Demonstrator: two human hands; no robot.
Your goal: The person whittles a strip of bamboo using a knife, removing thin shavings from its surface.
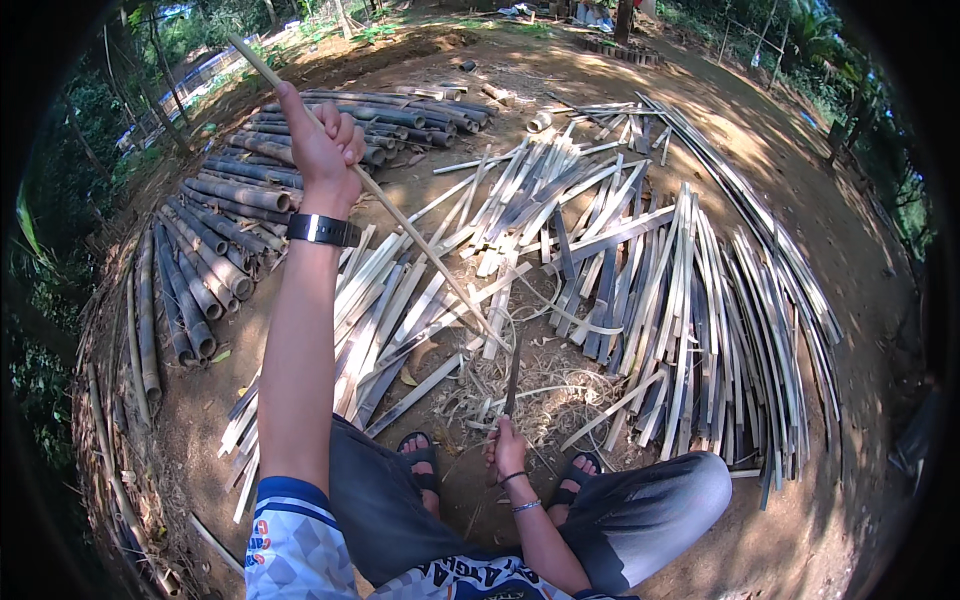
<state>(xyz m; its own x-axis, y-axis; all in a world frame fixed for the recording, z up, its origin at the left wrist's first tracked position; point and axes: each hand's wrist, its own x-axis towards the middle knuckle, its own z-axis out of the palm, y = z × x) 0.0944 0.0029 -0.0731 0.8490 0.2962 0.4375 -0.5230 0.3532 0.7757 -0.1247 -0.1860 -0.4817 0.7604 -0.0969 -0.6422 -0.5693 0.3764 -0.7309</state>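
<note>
My left hand [322, 150], raised with the arm stretched forward, is closed around a long pale bamboo strip [415, 240]. The strip slants down to the right, and its low end is close to the blade of a knife [514, 372]; I cannot tell if they touch. Low between my knees, my right hand [507, 448] is wrapped around the knife's handle, the narrow dark blade pointing up and away. Thin curled shavings [565, 390] lie on the ground around the blade.
Split bamboo strips [690, 330] lie fanned in heaps ahead and to the right. More strips [385, 310] spread under my left arm. Whole bamboo poles [235, 190] are stacked at the left. My sandalled feet [420, 460] rest on bare soil. Trees stand around the edges.
</note>
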